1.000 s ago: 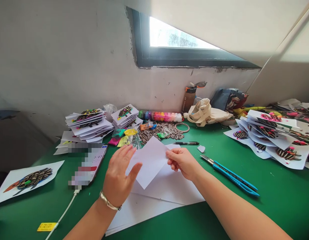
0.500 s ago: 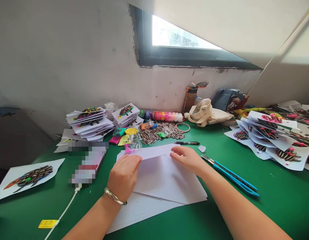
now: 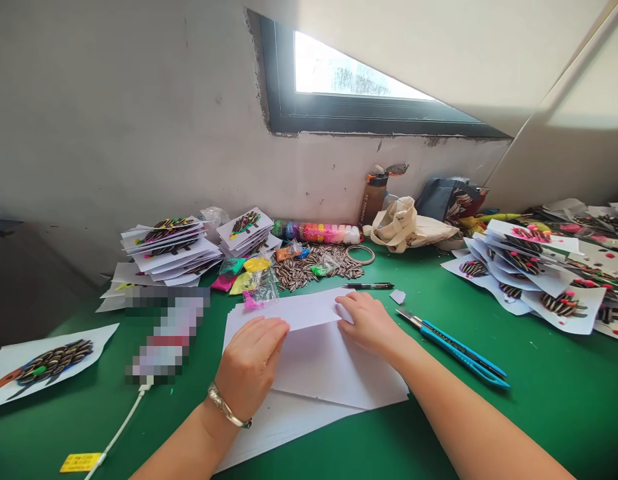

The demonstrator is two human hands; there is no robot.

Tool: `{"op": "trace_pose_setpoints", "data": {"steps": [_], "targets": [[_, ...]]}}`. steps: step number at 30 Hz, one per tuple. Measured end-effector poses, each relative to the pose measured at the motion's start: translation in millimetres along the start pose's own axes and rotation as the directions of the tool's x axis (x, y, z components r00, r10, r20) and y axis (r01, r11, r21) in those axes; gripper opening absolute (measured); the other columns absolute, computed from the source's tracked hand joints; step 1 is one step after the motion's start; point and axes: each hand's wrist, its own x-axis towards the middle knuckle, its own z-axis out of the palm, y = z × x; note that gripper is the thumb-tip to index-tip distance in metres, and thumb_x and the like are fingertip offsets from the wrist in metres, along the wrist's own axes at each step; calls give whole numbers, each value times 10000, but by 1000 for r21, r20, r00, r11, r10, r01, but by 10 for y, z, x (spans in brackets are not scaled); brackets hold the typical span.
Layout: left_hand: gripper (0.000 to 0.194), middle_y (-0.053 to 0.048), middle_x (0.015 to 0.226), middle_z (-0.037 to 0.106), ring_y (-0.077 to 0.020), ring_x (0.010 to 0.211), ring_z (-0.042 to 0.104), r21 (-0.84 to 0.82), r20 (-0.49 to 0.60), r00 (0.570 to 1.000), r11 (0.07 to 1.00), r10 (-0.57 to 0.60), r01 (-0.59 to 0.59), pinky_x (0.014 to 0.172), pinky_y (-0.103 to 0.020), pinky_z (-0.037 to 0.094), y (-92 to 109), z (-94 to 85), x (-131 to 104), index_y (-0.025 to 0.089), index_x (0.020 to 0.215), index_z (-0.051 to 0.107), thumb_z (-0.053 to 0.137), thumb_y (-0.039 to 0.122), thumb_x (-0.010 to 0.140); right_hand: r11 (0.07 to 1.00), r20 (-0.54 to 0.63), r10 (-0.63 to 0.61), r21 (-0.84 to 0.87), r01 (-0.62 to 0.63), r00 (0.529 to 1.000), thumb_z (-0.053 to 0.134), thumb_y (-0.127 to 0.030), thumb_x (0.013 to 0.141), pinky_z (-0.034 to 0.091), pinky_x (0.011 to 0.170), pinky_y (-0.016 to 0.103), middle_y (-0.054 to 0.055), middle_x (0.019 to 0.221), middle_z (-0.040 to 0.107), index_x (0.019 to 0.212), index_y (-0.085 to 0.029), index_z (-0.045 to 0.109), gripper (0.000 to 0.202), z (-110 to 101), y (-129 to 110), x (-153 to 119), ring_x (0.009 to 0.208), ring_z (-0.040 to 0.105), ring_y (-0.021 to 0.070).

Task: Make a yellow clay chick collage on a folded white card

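Paper stack [image 3: 299, 417] lay nearest on the counter [image 3: 583, 393]; above it, left hand [image 3: 251, 357] and right hand [image 3: 367, 321] pinched opposite ends of a small sheet [image 3: 311, 313]. Lowered since a second earlier, it was now steadied by both hands.

The paper [image 3: 311, 313] is white, the table [image 3: 549, 420] green, the cutter [image 3: 440, 337] blue, seeds [image 3: 293, 272] striped.
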Motion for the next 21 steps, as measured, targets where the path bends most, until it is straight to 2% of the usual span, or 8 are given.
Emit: {"op": "trace_pose_setpoints", "data": {"steps": [3, 8, 11, 16, 21], "targets": [[201, -68, 943, 711, -185, 905, 648, -12, 7, 1000, 1000, 22, -22, 895, -397, 515, 25, 6, -2, 160, 1002, 645, 566, 65, 845, 999, 6, -5, -47, 5, 1000, 504, -188, 787, 301, 726, 288, 81, 1081, 563, 1139, -235, 561, 360, -26, -32, 9, 1006, 485, 243], [216, -64, 944, 713, -182, 904, 650, -32, 15, 999, 998, 48, -48, 902, -400, 512, 58, 15, -7, 160, 1015, 640, 559, 55, 845, 995, 52, 11, -102, -6, 999, 531, -100, 736, 231, 605, 266, 65, 920, 582, 980, -206, 591, 273, -51, -95, 0, 791, 522, 188], [219, -63, 946, 714, -182, 904, 650, -43, 37, 998, 997, 59, -57, 904, -401, 511, 70, 15, -15, 159, 1013, 638, 546, 48, 848, 994, 65, 1, -107, 6, 998, 524, -77, 742, 215, 607, 267, 57, 868, 593, 920, -200, 592, 226, -41, -81, 20, 831, 518, 196], [227, -58, 950, 709, -178, 906, 646, -89, 66, 997, 995, 46, -40, 904, -391, 512, 95, 6, -10, 162, 1008, 637, 531, 42, 847, 996, 39, -10, -93, 14, 999, 448, -112, 828, 226, 638, 275, 75, 936, 591, 972, -206, 602, 231, 29, 9, 83, 893, 491, 219], [238, -50, 948, 711, -172, 896, 652, -107, 71, 997, 994, 44, -36, 901, -384, 518, 133, -6, 0, 177, 1012, 634, 516, 49, 850, 996, 23, -75, -39, 76, 997, 508, -82, 766, 273, 666, 255, 61, 992, 595, 1071, -211, 575, 338, 86, 79, 89, 902, 505, 197]]}}
